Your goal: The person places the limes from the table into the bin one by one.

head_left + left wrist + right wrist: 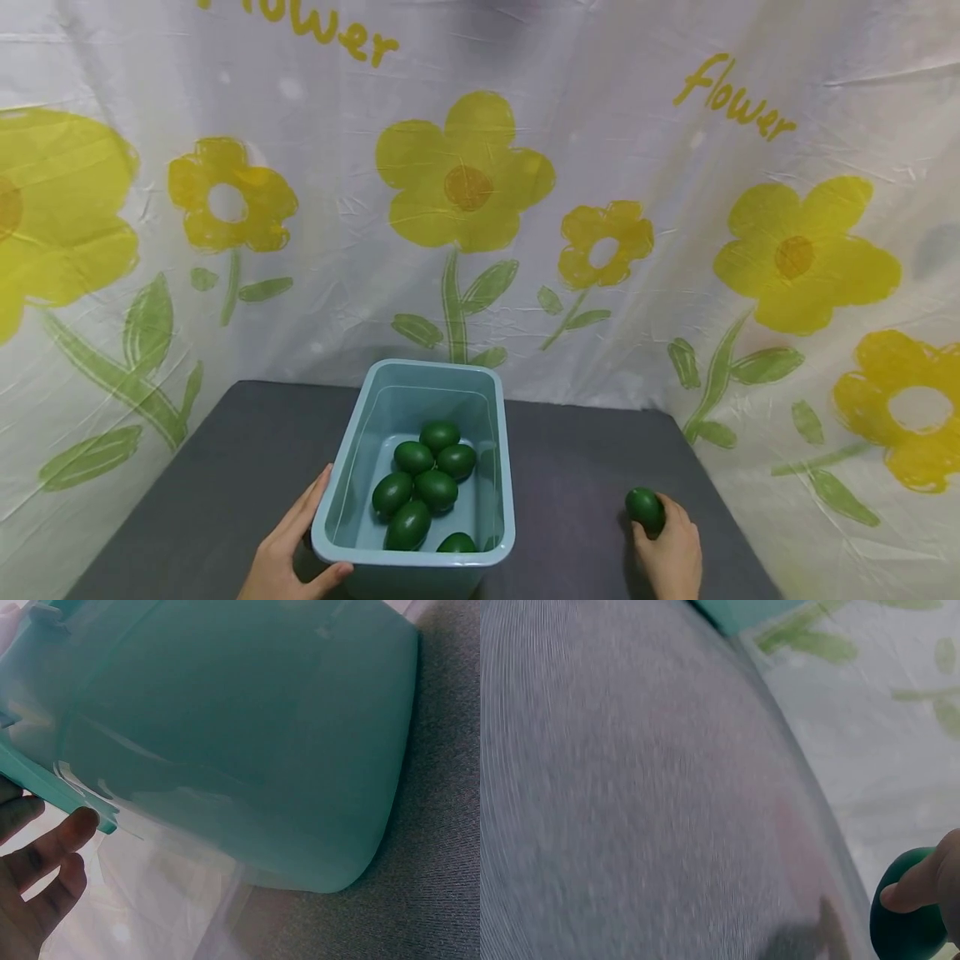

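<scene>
A light blue plastic bin (341, 467) holds several glossy dark green avocados (437, 490), lying loose on its floor. At the bin's near left corner rests my left hand (288, 546), fingers along the outer left side and thumb at the front rim. The left wrist view shows the fingertips (84, 821) right at the lip, beside the bin's outer wall (247, 735). To the right of the bin, my right hand (672, 550) pinches one dark green avocado (645, 508) between thumb and fingers. The right wrist view shows the thumb (911, 891) pressed against this avocado (900, 930).
The bin stands on a dark grey cloth-covered table (570, 492), with the surface extending to both sides. Behind the table and along its sides hangs a white curtain (330, 275) painted with yellow flowers.
</scene>
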### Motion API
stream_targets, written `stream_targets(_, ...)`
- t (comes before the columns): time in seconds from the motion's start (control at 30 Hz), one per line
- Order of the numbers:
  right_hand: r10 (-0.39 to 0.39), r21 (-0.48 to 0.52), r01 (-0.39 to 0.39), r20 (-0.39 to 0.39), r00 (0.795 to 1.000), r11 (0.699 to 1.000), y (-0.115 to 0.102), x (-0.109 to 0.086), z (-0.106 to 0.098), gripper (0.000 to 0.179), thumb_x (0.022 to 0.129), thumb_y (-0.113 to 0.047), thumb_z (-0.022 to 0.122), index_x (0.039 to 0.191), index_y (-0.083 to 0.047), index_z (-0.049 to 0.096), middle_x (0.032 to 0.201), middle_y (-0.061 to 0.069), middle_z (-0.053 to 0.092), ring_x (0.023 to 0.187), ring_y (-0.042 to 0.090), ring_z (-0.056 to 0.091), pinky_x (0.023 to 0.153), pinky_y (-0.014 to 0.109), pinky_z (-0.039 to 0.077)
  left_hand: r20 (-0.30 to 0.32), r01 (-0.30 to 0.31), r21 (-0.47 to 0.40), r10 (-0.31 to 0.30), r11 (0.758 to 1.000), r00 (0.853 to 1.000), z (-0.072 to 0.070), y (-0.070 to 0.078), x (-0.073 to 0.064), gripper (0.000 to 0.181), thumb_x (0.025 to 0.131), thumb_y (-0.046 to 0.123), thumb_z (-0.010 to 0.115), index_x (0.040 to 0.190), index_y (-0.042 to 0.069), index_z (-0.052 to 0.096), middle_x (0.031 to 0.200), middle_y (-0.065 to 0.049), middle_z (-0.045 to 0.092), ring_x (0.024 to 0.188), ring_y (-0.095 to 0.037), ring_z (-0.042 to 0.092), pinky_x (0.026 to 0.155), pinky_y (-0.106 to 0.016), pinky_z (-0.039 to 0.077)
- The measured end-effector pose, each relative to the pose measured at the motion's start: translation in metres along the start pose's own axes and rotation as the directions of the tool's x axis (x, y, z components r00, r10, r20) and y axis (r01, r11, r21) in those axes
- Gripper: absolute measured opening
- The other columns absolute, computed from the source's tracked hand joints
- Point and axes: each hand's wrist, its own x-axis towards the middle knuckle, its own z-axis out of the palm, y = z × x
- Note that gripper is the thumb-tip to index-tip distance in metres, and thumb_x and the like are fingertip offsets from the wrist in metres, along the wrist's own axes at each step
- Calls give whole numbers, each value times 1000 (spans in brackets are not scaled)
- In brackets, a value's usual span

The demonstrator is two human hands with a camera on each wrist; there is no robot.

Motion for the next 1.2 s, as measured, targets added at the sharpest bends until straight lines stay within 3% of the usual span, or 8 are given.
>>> stream_targets(0.1, -21, 23, 21, 4, 1000, 1000, -4, -2, 0, 63, 85, -10, 83, 140, 10, 58, 137, 37, 58, 114, 56, 57, 90, 69, 49, 4, 11, 10, -11, 1000, 1000, 0, 1, -1, 110, 74, 24, 97, 167, 22, 37, 159, -20, 51, 131, 20, 35, 90, -5, 44)
stream_targets(0.3, -76, 58, 77, -27, 997, 995, -13, -7, -3, 62, 85, -9, 83, 139, 10, 60, 135, 37, 60, 112, 55, 60, 88, 69, 50, 8, 26, 32, -26, 999, 1000, 1, 2, 0, 110, 75, 25, 97, 167, 25, 37, 159, -18, 52, 129, 16, 41, 86, -21, 56)
stream_targets(0.47, -106, 80, 108, -40, 994, 991, -23, -12, -4, 62, 84, -10, 84, 138, 10, 61, 133, 37, 62, 108, 53, 62, 87, 68, 51, 4, 25, 26, -25, 999, 1000, 1, 3, 0, 110, 74, 25, 97, 167, 23, 38, 159, -19, 51, 132, 19, 35, 91, -6, 45)
stream_targets(0.63, -108, 117, 113, -51, 993, 987, -33, -18, -4, 62, 85, -12, 86, 138, 8, 62, 135, 35, 63, 113, 54, 61, 91, 70, 49, 7, 28, 29, -28, 999, 1000, 0, 2, 0, 110, 74, 27, 97, 167, 23, 38, 159, -20, 52, 131, 21, 33, 90, -9, 48)
stream_targets(0.93, -172, 174, 192, -122, 978, 966, -57, -26, 0, 60, 81, -9, 91, 134, 6, 66, 130, 31, 68, 110, 51, 64, 90, 69, 50, -8, -7, 7, 7, 1000, 1000, 2, -1, 1, 112, 72, 22, 98, 167, 22, 38, 161, -17, 49, 134, 21, 32, 94, -1, 38)
stream_targets(1.1, -163, 187, 187, -136, 977, 965, -69, -31, 5, 58, 80, -12, 92, 132, 4, 69, 127, 27, 71, 101, 44, 67, 81, 59, 53, 2, 6, 5, -6, 1000, 1000, 0, 2, 1, 109, 75, 24, 97, 167, 20, 38, 161, -18, 50, 133, 22, 32, 91, -2, 41)
stream_targets(1.2, -159, 216, 183, -126, 979, 959, -77, -33, 6, 58, 82, -13, 91, 133, 3, 69, 128, 25, 71, 103, 43, 67, 82, 56, 55, 8, 16, -10, -16, 1000, 1000, 0, 3, 0, 109, 76, 23, 96, 167, 21, 36, 160, -21, 49, 133, 22, 32, 90, -2, 43)
